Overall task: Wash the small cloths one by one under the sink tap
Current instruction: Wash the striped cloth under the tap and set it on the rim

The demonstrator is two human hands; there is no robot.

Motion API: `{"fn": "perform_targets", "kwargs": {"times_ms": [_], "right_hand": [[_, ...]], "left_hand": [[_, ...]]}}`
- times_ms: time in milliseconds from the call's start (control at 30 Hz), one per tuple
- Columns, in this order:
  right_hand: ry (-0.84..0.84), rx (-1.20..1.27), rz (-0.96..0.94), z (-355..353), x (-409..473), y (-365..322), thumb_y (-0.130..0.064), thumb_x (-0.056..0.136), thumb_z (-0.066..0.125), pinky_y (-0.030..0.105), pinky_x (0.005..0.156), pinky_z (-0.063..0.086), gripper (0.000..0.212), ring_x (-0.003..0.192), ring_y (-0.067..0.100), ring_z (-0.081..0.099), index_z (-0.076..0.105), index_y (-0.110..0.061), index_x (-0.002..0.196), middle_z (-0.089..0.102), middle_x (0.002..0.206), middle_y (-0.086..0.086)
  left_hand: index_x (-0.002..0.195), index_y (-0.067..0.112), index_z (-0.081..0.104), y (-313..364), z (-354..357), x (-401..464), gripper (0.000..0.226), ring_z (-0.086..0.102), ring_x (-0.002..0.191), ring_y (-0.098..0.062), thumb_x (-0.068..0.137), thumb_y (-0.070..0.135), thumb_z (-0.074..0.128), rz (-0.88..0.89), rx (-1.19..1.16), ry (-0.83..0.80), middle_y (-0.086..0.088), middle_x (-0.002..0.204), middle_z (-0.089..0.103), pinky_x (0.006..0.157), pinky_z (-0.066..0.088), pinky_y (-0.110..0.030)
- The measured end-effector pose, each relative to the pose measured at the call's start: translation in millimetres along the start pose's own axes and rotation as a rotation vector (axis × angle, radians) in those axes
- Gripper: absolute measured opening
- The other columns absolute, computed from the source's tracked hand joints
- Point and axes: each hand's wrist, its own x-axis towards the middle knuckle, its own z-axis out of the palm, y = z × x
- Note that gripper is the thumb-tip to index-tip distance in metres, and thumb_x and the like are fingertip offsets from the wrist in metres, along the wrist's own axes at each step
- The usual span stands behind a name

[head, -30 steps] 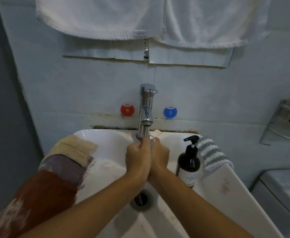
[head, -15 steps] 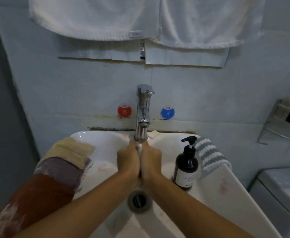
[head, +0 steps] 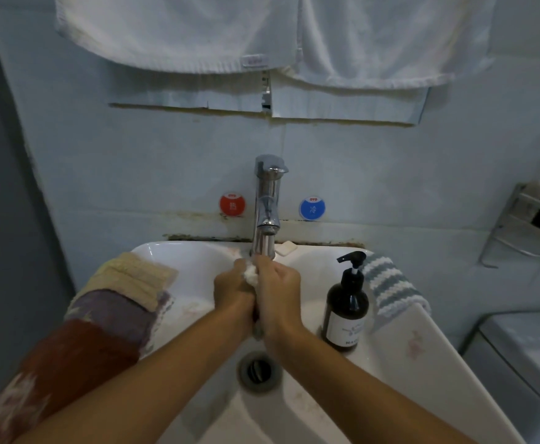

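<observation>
Though bunched, cloth (head: 251, 274) between fingers (head: 264, 267).

Both bare forearms reach in from the near edge and converge toward the middle of the scene, the left arm from the near left, the right arm from the near right. The wrists meet, and the 2 hands are pressed side by side, knuckles up, backs toward the camera. The left hand (head: 234, 288) has its fingers curled inward, and the right hand (head: 278, 291) is curled the same way, lying slightly farther and higher than the left. Between them they grip a small wadded white cloth (head: 251, 274), of which only a bit shows at the far end of the fists. The fingertips are hidden from view.
</observation>
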Motion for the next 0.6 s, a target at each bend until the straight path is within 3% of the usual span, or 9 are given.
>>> {"fn": "perform_targets", "kwargs": {"times_ms": [67, 133, 233, 333, 467, 533, 567, 600], "right_hand": [[0.007, -0.122, 0.012, 0, 3, 1, -0.034, 0.098, 0.055, 0.029, 0.063, 0.056, 0.031, 0.065, 0.011, 0.065, 0.070, -0.016, 0.078, 0.068, 0.068, 0.000], [0.017, -0.147, 0.084, -2, 8, -1, -0.033, 0.101, 0.051, 0.025, 0.057, 0.050, 0.031, 0.062, 0.011, 0.060, 0.066, -0.014, 0.082, 0.066, 0.073, 0.003], [-0.021, -0.042, 0.000, -2, -7, -11, -0.033, 0.102, 0.050, 0.039, 0.079, 0.057, 0.033, 0.077, 0.021, 0.066, 0.069, -0.008, 0.091, 0.071, 0.085, 0.013], [-0.030, -0.060, -0.088, -3, -5, -6, -0.041, 0.098, 0.057, 0.036, 0.073, 0.057, 0.036, 0.075, 0.020, 0.070, 0.072, -0.014, 0.079, 0.071, 0.071, 0.002], [0.008, -0.061, -0.121, -2, 0, -5, -0.041, 0.099, 0.057, 0.037, 0.069, 0.056, 0.041, 0.076, 0.027, 0.071, 0.067, -0.014, 0.070, 0.065, 0.061, -0.001], [-0.017, -0.006, -0.224, -4, -7, -10, -0.043, 0.095, 0.061, 0.026, 0.063, 0.054, 0.042, 0.063, 0.010, 0.066, 0.065, -0.011, 0.068, 0.063, 0.057, -0.004], [-0.030, -0.021, -0.236, -5, -8, -11, -0.045, 0.094, 0.063, 0.023, 0.060, 0.053, 0.044, 0.059, 0.007, 0.063, 0.065, -0.009, 0.068, 0.063, 0.057, -0.003], [-0.022, -0.040, -0.221, -6, -7, -10, -0.045, 0.094, 0.063, 0.025, 0.059, 0.051, 0.047, 0.058, 0.009, 0.061, 0.066, -0.005, 0.070, 0.064, 0.059, 0.001]], "left_hand": [[0.080, 0.014, 0.057, 1, 2, -7, 0.028, 0.058, 0.067, -0.016, 0.100, 0.029, 0.043, -0.040, 0.012, -0.046, -0.003, 0.073, 0.055, 0.062, 0.046, -0.028], [0.080, 0.010, 0.061, 3, 5, -11, 0.034, 0.060, 0.070, -0.018, 0.100, 0.032, 0.044, -0.009, 0.002, 0.040, -0.005, 0.072, 0.060, 0.060, 0.043, -0.030], [0.082, 0.004, 0.061, 7, -1, -7, 0.036, 0.055, 0.063, -0.016, 0.101, 0.030, 0.045, -0.005, -0.034, 0.059, -0.005, 0.073, 0.060, 0.053, 0.039, -0.028], [0.085, 0.010, 0.058, 7, -3, -5, 0.034, 0.056, 0.067, -0.018, 0.103, 0.034, 0.041, -0.062, -0.104, -0.019, -0.006, 0.079, 0.059, 0.058, 0.044, -0.030], [0.090, 0.007, 0.064, 0, 6, -11, 0.038, 0.058, 0.069, -0.018, 0.101, 0.037, 0.043, -0.037, -0.144, 0.083, -0.007, 0.082, 0.063, 0.063, 0.049, -0.032], [0.096, 0.004, 0.066, 8, 7, -23, 0.030, 0.060, 0.067, -0.016, 0.100, 0.029, 0.051, -0.065, -0.017, 0.050, -0.004, 0.078, 0.063, 0.071, 0.056, -0.039], [0.089, 0.004, 0.065, 10, 5, -26, 0.024, 0.062, 0.068, -0.017, 0.099, 0.023, 0.054, -0.016, 0.208, 0.114, -0.005, 0.074, 0.064, 0.079, 0.055, -0.045], [0.082, 0.005, 0.064, 15, 6, -30, 0.026, 0.063, 0.069, -0.018, 0.099, 0.023, 0.054, -0.026, 0.201, 0.219, -0.007, 0.073, 0.064, 0.078, 0.053, -0.046]]}}
